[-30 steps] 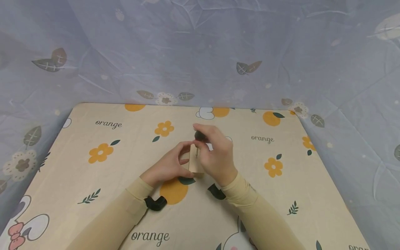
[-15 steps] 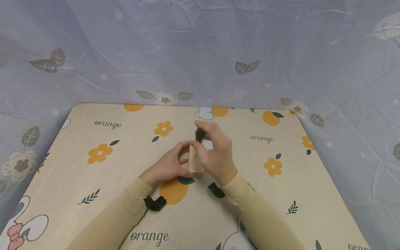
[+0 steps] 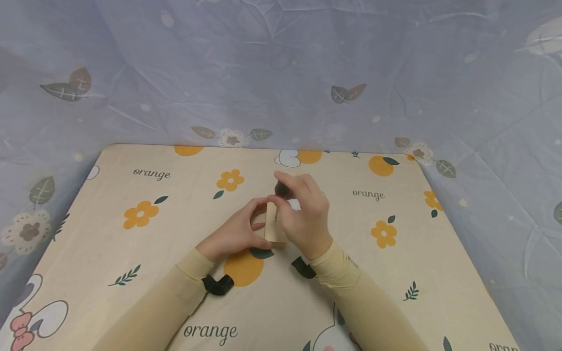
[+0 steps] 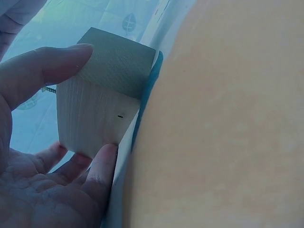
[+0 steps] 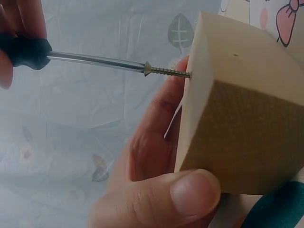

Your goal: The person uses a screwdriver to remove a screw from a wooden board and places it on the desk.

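Note:
My left hand [image 3: 239, 229] grips a pale wooden block [image 3: 273, 231] at the middle of the table, thumb on the near end and fingers round the far side. In the right wrist view a brass-coloured screw [image 5: 168, 72] stands in the block's face, most of its thread exposed. A screwdriver [image 5: 95, 59] with a dark handle and metal shaft meets the screw's head in line with it. The fingers and thumb of my right hand [image 3: 307, 214] pinch the handle [image 3: 281, 189] above the block. A small dark slot shows on another face of the block [image 4: 99, 114] in the left wrist view.
A cream cloth [image 3: 175, 268] with oranges, flowers and lettering covers the table. Blue-grey patterned sheets [image 3: 281, 73] hang behind it and at both sides. Black wrist mounts [image 3: 218, 285] sit under both forearms.
My right fingers shift and roll round the screwdriver handle, which tips slightly and back, so its shaft shows again. My left hand and the block stay put.

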`<act>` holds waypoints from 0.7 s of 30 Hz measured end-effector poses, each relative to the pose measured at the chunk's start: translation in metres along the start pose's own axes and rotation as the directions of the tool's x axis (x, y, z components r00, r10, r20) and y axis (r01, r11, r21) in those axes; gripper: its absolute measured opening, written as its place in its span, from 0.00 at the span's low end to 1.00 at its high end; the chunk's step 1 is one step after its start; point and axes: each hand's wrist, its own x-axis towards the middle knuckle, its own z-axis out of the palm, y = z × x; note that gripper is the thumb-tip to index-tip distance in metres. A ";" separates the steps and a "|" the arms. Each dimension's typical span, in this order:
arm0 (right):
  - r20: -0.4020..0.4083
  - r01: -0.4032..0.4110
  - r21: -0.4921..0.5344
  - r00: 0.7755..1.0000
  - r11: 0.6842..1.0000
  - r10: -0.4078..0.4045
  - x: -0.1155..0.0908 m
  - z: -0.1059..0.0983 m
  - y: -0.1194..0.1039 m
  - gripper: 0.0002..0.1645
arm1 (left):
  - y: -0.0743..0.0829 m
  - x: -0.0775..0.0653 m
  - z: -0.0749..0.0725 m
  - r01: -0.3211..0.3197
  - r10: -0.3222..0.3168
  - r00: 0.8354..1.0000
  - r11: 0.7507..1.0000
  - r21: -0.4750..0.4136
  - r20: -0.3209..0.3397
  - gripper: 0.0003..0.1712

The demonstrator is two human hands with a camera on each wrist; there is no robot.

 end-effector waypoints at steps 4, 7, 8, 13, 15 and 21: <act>0.017 0.001 0.017 1.000 1.000 -0.001 0.001 -0.001 -0.001 0.27 | 0.001 0.000 0.000 0.005 -0.005 1.000 1.000 -0.002 0.001 0.63; 0.043 -0.003 0.039 0.999 0.999 0.001 0.001 -0.002 -0.001 0.26 | 0.001 0.000 0.000 0.013 -0.013 1.000 1.000 -0.004 0.003 0.63; 0.054 -0.005 0.045 0.999 0.999 0.002 0.001 -0.002 -0.001 0.26 | 0.001 0.000 0.000 0.015 -0.015 1.000 1.000 -0.004 0.003 0.63; 0.100 -0.028 0.066 0.995 0.997 0.021 0.001 -0.002 -0.001 0.27 | 0.002 0.000 0.000 0.019 -0.019 1.000 1.000 -0.006 0.005 0.63; 0.105 -0.037 0.070 0.994 0.997 0.029 0.001 -0.001 -0.001 0.28 | 0.002 0.000 0.000 0.020 -0.020 1.000 1.000 -0.007 0.002 0.63; 0.078 -0.029 0.059 0.997 0.998 0.025 -0.001 0.001 -0.002 0.33 | 0.003 -0.001 0.000 0.028 -0.028 1.000 1.000 0.008 -0.003 0.59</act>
